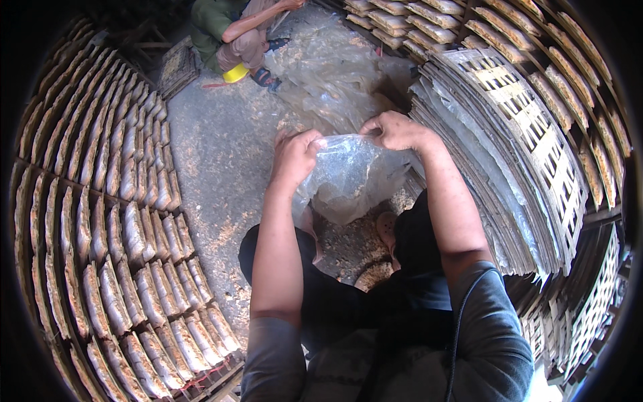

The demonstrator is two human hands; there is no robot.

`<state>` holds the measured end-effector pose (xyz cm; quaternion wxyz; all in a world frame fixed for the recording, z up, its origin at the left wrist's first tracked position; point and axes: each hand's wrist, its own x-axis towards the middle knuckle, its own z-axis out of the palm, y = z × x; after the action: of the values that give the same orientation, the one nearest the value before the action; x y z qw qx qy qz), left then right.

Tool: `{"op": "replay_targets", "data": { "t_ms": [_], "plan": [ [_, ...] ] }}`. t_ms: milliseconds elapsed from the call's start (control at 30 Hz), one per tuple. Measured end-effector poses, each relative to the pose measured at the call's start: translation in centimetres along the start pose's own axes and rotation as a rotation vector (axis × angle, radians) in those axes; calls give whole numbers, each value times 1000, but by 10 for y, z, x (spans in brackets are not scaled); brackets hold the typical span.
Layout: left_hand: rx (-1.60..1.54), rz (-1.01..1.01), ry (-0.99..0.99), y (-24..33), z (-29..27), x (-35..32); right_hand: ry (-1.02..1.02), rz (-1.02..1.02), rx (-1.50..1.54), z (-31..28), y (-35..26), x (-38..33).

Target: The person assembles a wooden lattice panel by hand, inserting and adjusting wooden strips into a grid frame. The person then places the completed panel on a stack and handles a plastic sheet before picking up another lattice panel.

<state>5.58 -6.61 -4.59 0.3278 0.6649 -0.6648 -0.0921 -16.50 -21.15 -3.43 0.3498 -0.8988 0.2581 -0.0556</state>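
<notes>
A clear plastic sheet [348, 177] hangs between my two hands in front of my knees. My left hand [295, 157] pinches its upper left edge. At the upper right edge, the thumb and fingers of my right hand [394, 132] are closed on the same sheet. The sheet is thin and wrinkled, and its lower part droops over the floor between my feet. Just beyond my hands lies a crumpled heap of similar plastic sheets [328, 77]. To the right of my right hand rises a tall stack of woven trays [495, 161] with plastic layered between them.
Racks [100, 221] filled with rows of pale wrapped slabs line the left side. More slabs [429, 23] sit on racks at the upper right. A person [234, 40] sits low at the far side, beyond the grey floor [221, 167] strewn with crumbs.
</notes>
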Motion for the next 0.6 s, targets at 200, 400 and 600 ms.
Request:
{"op": "replay_targets", "data": {
  "t_ms": [200,400,600],
  "plan": [
    [34,34,66,5,-2,-1,-18,10,-7,15,-10,19],
    [208,-78,110,-6,-14,1,-63,69,28,-1,36,4],
    [78,88,-47,16,24,-6,-105,-31,89,12,6,-1]
  ]
}}
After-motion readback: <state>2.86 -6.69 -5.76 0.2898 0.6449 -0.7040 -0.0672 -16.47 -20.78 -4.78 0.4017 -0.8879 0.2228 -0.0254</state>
